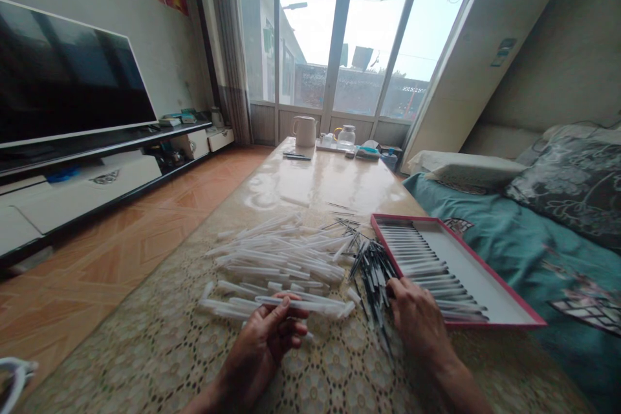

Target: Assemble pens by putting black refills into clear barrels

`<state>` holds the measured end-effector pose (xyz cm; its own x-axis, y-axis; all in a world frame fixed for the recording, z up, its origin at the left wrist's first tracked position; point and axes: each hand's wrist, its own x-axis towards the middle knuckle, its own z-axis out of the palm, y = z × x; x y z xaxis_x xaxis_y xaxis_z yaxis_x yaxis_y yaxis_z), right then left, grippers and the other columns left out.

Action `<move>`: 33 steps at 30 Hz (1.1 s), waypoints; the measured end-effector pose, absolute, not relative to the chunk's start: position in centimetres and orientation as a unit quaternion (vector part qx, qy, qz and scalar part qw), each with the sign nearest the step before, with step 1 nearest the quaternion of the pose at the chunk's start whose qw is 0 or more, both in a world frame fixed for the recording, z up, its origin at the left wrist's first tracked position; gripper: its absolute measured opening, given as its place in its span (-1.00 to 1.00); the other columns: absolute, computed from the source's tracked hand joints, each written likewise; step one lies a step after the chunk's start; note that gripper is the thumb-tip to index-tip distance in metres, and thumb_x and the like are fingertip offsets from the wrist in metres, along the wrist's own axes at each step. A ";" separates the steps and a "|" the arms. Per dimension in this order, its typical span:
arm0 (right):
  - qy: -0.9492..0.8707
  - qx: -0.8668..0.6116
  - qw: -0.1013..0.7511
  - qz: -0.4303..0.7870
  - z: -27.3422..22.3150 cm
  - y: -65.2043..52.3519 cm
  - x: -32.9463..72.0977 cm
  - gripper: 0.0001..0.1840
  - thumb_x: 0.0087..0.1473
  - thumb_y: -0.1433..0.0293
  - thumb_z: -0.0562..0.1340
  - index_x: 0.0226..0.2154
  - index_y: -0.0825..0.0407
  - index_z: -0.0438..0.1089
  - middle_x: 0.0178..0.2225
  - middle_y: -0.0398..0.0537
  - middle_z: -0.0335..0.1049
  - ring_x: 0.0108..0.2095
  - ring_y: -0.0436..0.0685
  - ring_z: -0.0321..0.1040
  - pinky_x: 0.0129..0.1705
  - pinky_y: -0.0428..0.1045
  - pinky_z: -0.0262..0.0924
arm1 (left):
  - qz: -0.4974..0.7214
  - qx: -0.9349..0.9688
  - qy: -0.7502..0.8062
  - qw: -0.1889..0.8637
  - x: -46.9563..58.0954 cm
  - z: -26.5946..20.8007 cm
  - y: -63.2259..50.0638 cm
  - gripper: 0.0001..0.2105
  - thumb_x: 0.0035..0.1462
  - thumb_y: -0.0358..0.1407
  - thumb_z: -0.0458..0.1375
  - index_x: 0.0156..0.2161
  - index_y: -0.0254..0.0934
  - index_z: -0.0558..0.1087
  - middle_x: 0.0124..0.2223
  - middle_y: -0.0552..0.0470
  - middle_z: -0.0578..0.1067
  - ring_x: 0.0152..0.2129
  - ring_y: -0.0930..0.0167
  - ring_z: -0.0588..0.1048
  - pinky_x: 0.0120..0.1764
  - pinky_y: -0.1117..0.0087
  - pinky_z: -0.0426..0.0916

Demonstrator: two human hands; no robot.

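Note:
My left hand [272, 330] pinches a translucent white pen barrel [272, 301] between thumb and fingers, held level over the table. Under and beyond it lies a loose heap of similar white pen barrels [286, 252]. My right hand [414, 310] reaches into the right side of a pile of dark pen refills [372, 268]; its fingers are closed at the pile's edge, partly hiding what they grip. Just right of that hand, a shallow box with a red rim [504, 291] holds a row of assembled pens [417, 252] lying side by side.
The long table [320, 187] has a patterned cover. At its far end stand a beige jug [305, 132], a glass teapot [346, 136] and a few dark pens [297, 156]. A sofa with a teal cover [466, 207] runs along the right. A TV cabinet [111, 178] stands left.

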<state>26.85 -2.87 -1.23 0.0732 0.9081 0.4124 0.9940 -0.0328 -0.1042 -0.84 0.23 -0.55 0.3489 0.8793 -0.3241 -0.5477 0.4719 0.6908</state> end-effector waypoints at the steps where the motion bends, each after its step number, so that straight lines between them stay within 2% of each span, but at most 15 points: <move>1: -0.669 -0.706 0.219 -0.078 -0.9 -2.8 26.7 -0.83 0.05 0.52 0.06 -0.37 0.04 0.34 -0.39 0.02 0.40 -0.33 0.19 0.35 -0.28 0.03 0.13 | 0.455 0.240 0.346 0.785 -0.8 -0.6 0.2 -0.89 0.04 -0.38 0.21 -0.29 -0.37 0.43 -0.42 -0.04 0.56 -0.57 0.46 0.51 -0.54 0.53 0.35; 3: -0.659 -0.686 0.308 0.028 -0.2 -2.7 26.1 -0.89 0.08 0.43 0.09 -0.35 0.03 0.32 -0.39 -0.02 0.41 -0.34 0.16 0.36 -0.28 0.01 0.17 | 0.456 0.239 0.349 0.783 -0.8 -0.5 0.2 -0.90 0.03 -0.38 0.21 -0.30 -0.36 0.43 -0.43 -0.04 0.56 -0.58 0.46 0.51 -0.55 0.53 0.35; 6: -0.615 -0.613 0.443 0.223 0.9 -2.8 24.2 -0.88 0.10 0.33 0.13 -0.30 0.02 0.31 -0.38 -0.06 0.42 -0.35 0.12 0.38 -0.30 -0.02 0.24 | 0.456 0.239 0.354 0.781 -0.8 -0.3 0.1 -0.90 0.04 -0.37 0.21 -0.31 -0.35 0.43 -0.44 -0.02 0.55 -0.58 0.47 0.50 -0.55 0.52 0.35; 8: -0.582 -0.552 0.499 0.327 1.4 -2.9 22.7 -0.83 0.08 0.28 0.17 -0.29 0.03 0.32 -0.37 -0.07 0.43 -0.36 0.10 0.39 -0.32 -0.05 0.27 | 0.454 0.245 0.354 0.780 -0.8 -0.3 0.1 -0.89 0.03 -0.37 0.22 -0.31 -0.35 0.43 -0.43 -0.02 0.55 -0.58 0.47 0.50 -0.54 0.53 0.34; 10: -0.554 -0.530 0.525 0.369 1.6 -3.0 21.4 -0.79 0.05 0.26 0.21 -0.28 0.05 0.35 -0.38 -0.07 0.43 -0.41 0.07 0.38 -0.37 -0.08 0.27 | 0.454 0.254 0.354 0.778 -0.7 -0.4 0.1 -0.88 0.03 -0.36 0.22 -0.30 -0.35 0.43 -0.42 -0.03 0.55 -0.58 0.47 0.50 -0.54 0.53 0.34; 12: -0.551 -0.535 0.527 0.363 1.6 -3.2 20.3 -0.77 0.04 0.26 0.22 -0.27 0.06 0.38 -0.39 -0.07 0.42 -0.41 0.06 0.36 -0.38 -0.09 0.25 | 0.451 0.264 0.353 0.776 -0.6 -0.5 0.1 -0.87 0.03 -0.35 0.22 -0.29 -0.35 0.43 -0.41 -0.04 0.55 -0.56 0.46 0.50 -0.52 0.51 0.34; 15: -0.582 -0.540 0.511 0.330 1.4 -3.5 19.0 -0.80 0.07 0.31 0.20 -0.25 0.05 0.39 -0.34 -0.06 0.39 -0.34 0.07 0.35 -0.30 -0.08 0.24 | 0.448 0.280 0.349 0.774 -0.5 -0.7 0.1 -0.84 0.02 -0.31 0.23 -0.28 -0.35 0.43 -0.42 -0.04 0.55 -0.56 0.46 0.49 -0.49 0.49 0.36; 20: -0.600 -0.536 0.504 0.313 1.0 -3.9 17.6 -0.91 0.07 0.36 0.19 -0.39 0.04 0.32 -0.45 -0.12 0.34 -0.39 0.04 0.32 -0.34 -0.11 0.21 | 0.448 0.300 0.332 0.774 -0.5 -1.1 0.1 -0.85 0.06 -0.31 0.20 -0.27 -0.36 0.45 -0.42 -0.05 0.55 -0.55 0.46 0.48 -0.44 0.47 0.37; 33: -0.604 -0.543 0.493 0.312 -0.3 -3.7 17.5 -0.91 0.07 0.35 0.19 -0.37 0.03 0.33 -0.44 -0.12 0.34 -0.40 0.04 0.29 -0.35 -0.11 0.18 | 0.448 0.276 0.342 0.778 -0.6 -0.9 0.2 -0.82 0.00 -0.29 0.25 -0.29 -0.35 0.45 -0.43 -0.04 0.56 -0.57 0.47 0.48 -0.50 0.50 0.34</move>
<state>17.49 -3.74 -0.31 0.0759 0.9636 0.2565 0.3494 0.2152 -0.9119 -0.55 0.24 -0.93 0.3633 0.8869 -0.2852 -0.5088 0.4453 0.7367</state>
